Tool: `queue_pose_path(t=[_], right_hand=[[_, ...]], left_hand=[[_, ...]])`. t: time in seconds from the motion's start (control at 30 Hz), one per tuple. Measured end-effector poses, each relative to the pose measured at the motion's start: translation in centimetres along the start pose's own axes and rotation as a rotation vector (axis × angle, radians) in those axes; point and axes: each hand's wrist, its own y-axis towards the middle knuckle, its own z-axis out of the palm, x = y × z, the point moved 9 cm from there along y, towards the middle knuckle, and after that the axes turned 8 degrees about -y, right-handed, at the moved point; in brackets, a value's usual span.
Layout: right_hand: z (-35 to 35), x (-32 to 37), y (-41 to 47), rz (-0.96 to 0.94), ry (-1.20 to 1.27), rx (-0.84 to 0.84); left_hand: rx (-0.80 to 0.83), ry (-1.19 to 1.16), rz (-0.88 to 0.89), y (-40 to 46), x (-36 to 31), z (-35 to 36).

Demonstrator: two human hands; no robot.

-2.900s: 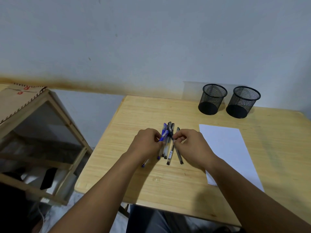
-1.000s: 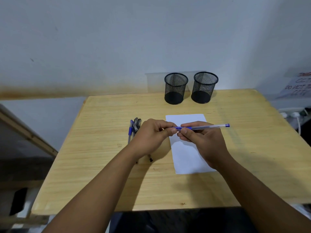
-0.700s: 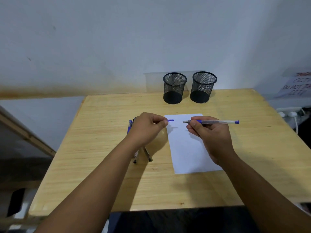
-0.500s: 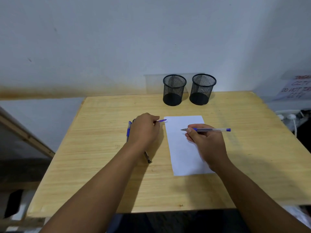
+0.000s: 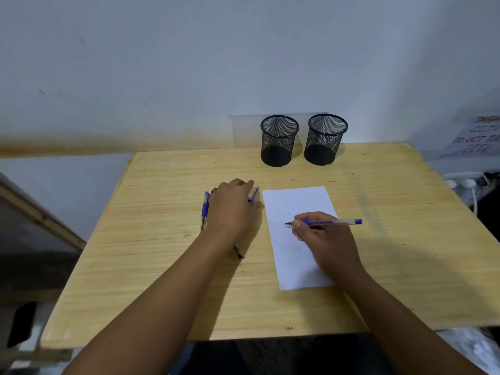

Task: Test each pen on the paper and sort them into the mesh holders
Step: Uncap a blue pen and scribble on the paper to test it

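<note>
The paper (image 5: pixel 297 239) lies mid-table (image 5: pixel 162 266), bare wood around it, two holders (image 5: pixel 278 142) at the far edge. The right hand (image 5: pixel 324 242) pinches a pen (image 5: pixel 332 221), tip on the paper; the left hand (image 5: pixel 232 209) pinches a blue cap (image 5: pixel 253 193) over the spare pens (image 5: pixel 204 212).

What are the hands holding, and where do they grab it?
The right hand pinches a blue pen near its tip. The left hand holds the pen's cap.
</note>
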Motion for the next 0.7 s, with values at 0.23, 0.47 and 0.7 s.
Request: queue_pose_path(t=[0.23,0.47,0.7], right_hand=[[-1.1,-1.0,-1.8,0.022,0.062,-0.010],[-2.1,-1.1,-2.6,0.008,-0.010,-0.025],[-2.7,-1.6,-1.7,0.066,0.054,-0.067]], left_hand=[[0.136,-0.053,0.190,-4.9,-1.6,2.0],[0.227,0.145,0.337,-6.1,-1.7,3.7],[0.194,0.138,0.367,-6.9,-1.9,3.6]])
